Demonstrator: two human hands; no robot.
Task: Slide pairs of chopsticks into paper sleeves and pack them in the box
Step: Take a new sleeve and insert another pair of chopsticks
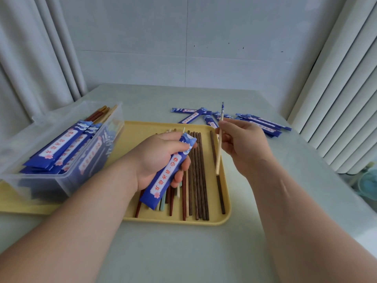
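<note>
Two hands work over a yellow tray (204, 222), held apart from each other. The left hand (161, 158) is curled round a blue paper sleeve (165, 176), which slants down toward the person with its open end by the fingers. A pale tip pokes out just above that hand; whether it sits inside the sleeve cannot be told. The right hand (242, 144) pinches a single pale chopstick (219, 148) near its middle, holding it almost upright with its blue patterned end at the top.

Many loose chopsticks (199, 180) lie side by side in the tray under the hands, mostly dark brown, with some red, pale and mint ones. A clear plastic box (40, 180) stands at the left, partly on the tray, and holds filled sleeves (61, 146) stacked at a slant, chopstick ends sticking out at the far end. More blue sleeves (261, 121) lie scattered on the pale table (183, 252) beyond the tray, near the right hand.
</note>
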